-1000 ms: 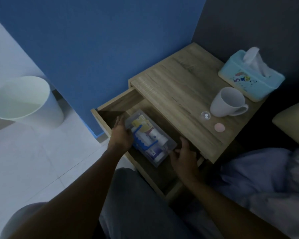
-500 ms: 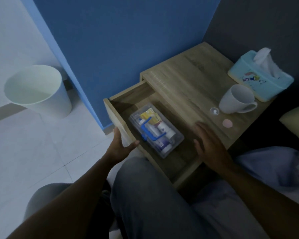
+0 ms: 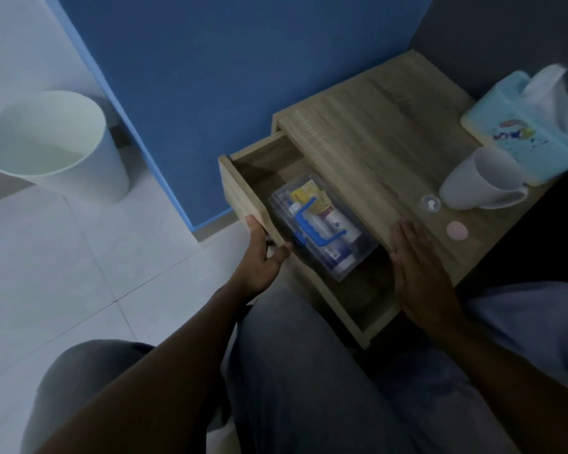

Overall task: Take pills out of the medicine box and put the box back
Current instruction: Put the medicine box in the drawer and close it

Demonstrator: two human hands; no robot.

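The medicine box, clear plastic with a blue handle, lies closed inside the open drawer of the wooden nightstand. My left hand grips the drawer's front panel, thumb over its top edge beside the box. My right hand lies flat with fingers apart on the nightstand's front edge, holding nothing. On the tabletop stand a small clear cap with white pills and a pink round disc, just beyond my right fingertips.
A white mug and a light blue tissue box stand at the tabletop's right end. A white waste bin is on the tiled floor at left. The blue wall is behind the drawer, and my knees are under my arms.
Both hands have let go of the medicine box, which now rests in the drawer. My left hand moved to the drawer front, my right hand up to the tabletop edge.
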